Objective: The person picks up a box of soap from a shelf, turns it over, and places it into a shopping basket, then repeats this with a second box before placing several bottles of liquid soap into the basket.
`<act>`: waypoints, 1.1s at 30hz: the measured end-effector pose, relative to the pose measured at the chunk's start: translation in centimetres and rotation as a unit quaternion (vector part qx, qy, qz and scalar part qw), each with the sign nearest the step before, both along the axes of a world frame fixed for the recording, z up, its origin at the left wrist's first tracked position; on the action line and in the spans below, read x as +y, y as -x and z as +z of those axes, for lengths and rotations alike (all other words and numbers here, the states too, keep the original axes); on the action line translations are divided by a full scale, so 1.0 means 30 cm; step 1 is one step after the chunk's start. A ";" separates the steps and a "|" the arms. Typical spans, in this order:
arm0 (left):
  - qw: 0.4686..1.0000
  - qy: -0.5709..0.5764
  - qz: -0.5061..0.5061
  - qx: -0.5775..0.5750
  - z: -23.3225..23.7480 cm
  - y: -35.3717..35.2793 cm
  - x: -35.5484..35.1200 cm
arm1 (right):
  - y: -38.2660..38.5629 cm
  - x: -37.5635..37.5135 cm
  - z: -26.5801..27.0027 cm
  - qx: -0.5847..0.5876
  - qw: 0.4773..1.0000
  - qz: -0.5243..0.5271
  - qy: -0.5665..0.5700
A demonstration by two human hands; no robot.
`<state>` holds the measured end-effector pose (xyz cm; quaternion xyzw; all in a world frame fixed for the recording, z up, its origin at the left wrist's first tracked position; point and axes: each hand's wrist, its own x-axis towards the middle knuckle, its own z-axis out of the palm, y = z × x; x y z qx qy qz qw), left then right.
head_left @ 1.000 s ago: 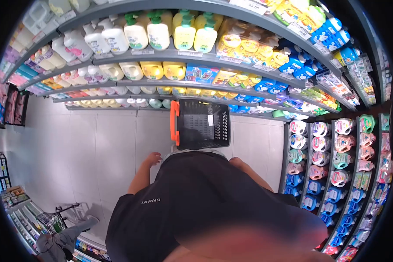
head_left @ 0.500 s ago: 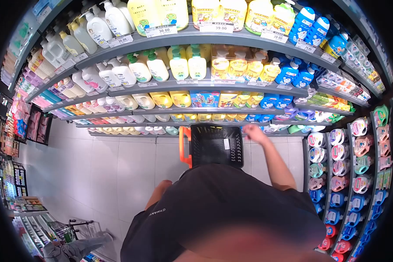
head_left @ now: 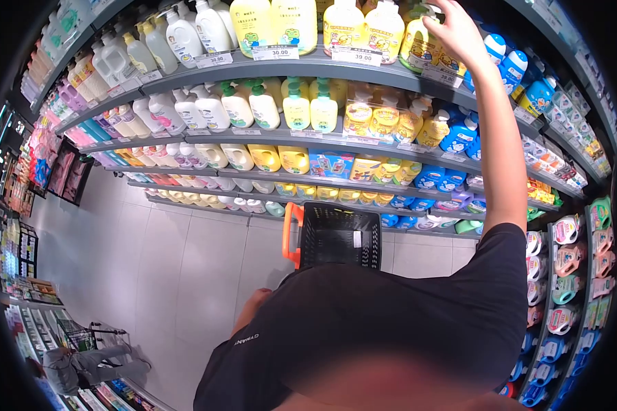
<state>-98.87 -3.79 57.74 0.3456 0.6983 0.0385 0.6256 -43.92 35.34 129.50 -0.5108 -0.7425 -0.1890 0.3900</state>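
Observation:
My right hand (head_left: 456, 34) is raised to the top visible shelf, fingers apart beside the upper part of a yellow-green pump bottle (head_left: 416, 46) with a duck picture. Whether the fingertips touch the bottle is hard to make out. Yellow pump bottles (head_left: 382, 31) stand just left of the hand, and blue bottles (head_left: 513, 66) are to its right. My left hand (head_left: 259, 296) is low beside my body, mostly hidden, its fingers not readable. In front of my body is a black shopping basket (head_left: 307, 236) with an orange handle (head_left: 289, 233).
Grey shelves (head_left: 253, 70) of bottles with price tags curve across the front. A side rack (head_left: 552, 288) of detergent bottles stands at the right. Tiled floor (head_left: 158, 267) stretches left. Another person (head_left: 82, 366) is at lower left by a cart (head_left: 82, 335).
My right hand has gone from beside the basket up to the top visible shelf, next to the yellow-green bottle. The view has shifted slightly. My left hand stays low.

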 end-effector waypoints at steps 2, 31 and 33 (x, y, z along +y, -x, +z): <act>1.000 0.002 0.010 -0.001 0.001 -0.003 -0.028 | -0.063 0.116 0.042 -0.007 0.998 0.028 0.047; 0.998 0.004 0.060 -0.014 -0.044 0.057 -0.103 | -0.001 0.002 0.166 0.076 0.989 0.031 0.122; 0.996 0.032 0.072 -0.042 -0.060 0.069 -0.097 | -0.003 -0.027 0.156 0.076 0.994 0.042 0.060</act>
